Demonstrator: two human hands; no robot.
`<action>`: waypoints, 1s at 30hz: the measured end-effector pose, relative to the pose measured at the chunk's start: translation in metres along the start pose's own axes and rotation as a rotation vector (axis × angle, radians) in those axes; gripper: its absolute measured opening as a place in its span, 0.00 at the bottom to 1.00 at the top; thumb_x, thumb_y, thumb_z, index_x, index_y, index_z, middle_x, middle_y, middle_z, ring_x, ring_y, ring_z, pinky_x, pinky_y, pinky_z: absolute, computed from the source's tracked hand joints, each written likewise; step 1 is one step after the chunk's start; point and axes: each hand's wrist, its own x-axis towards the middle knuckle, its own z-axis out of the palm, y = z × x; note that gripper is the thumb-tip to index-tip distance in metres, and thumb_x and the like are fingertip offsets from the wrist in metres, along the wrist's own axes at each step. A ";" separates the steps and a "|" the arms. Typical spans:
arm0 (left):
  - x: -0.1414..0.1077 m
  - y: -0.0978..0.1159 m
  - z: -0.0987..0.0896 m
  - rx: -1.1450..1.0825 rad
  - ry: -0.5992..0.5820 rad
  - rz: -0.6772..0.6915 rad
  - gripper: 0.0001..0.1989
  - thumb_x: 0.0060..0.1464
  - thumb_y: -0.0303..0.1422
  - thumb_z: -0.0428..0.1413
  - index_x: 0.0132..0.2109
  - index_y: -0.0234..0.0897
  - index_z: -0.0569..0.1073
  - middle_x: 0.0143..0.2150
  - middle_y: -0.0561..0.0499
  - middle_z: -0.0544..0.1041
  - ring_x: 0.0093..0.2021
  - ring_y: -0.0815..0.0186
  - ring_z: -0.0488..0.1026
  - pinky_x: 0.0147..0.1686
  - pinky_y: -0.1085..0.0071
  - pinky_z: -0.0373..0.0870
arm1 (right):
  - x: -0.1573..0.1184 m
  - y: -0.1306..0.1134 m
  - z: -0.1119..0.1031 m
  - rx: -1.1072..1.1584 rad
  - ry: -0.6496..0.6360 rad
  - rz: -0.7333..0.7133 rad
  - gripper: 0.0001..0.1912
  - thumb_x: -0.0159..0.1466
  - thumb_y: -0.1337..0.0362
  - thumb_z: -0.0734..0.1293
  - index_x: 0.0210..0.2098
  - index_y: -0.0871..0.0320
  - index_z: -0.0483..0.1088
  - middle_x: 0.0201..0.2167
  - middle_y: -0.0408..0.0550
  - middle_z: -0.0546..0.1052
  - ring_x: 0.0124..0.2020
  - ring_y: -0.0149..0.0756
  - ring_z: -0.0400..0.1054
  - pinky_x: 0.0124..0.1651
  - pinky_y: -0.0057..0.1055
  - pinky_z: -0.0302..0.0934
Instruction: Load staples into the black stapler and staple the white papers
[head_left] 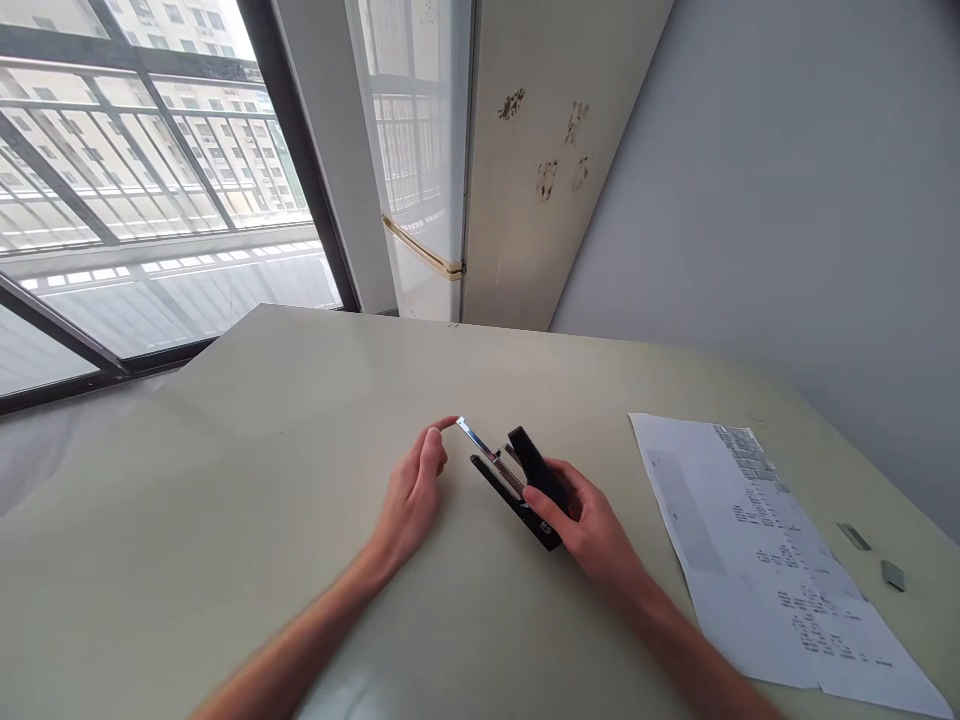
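Observation:
A black stapler [541, 472] is spread open over the pale table, its top cover lifted away from the base and its silver staple channel raised between them. My right hand [589, 515] is wrapped round the stapler's rear part, with the thumb on its near side. To the left, my left hand [421, 480] has its index finger stretched to the tip of the silver channel. The thumb of that hand points up and its other fingers are curled. Nothing shows inside the left palm.
Printed white sheets [697, 510] lie on the table [225, 520] at the right. Two small grey pieces, a strip [854, 537] and a block [893, 575], sit beyond them. A fridge [525, 230] stands behind the table's far edge, between window and wall.

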 end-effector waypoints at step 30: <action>0.018 -0.008 -0.009 -1.211 -0.037 -0.479 0.09 0.63 0.29 0.57 0.33 0.33 0.71 0.25 0.59 0.57 0.21 0.75 0.54 0.21 0.76 0.59 | 0.032 0.021 0.003 -0.429 0.284 -0.265 0.22 0.68 0.49 0.68 0.56 0.54 0.74 0.50 0.53 0.82 0.47 0.48 0.77 0.48 0.42 0.71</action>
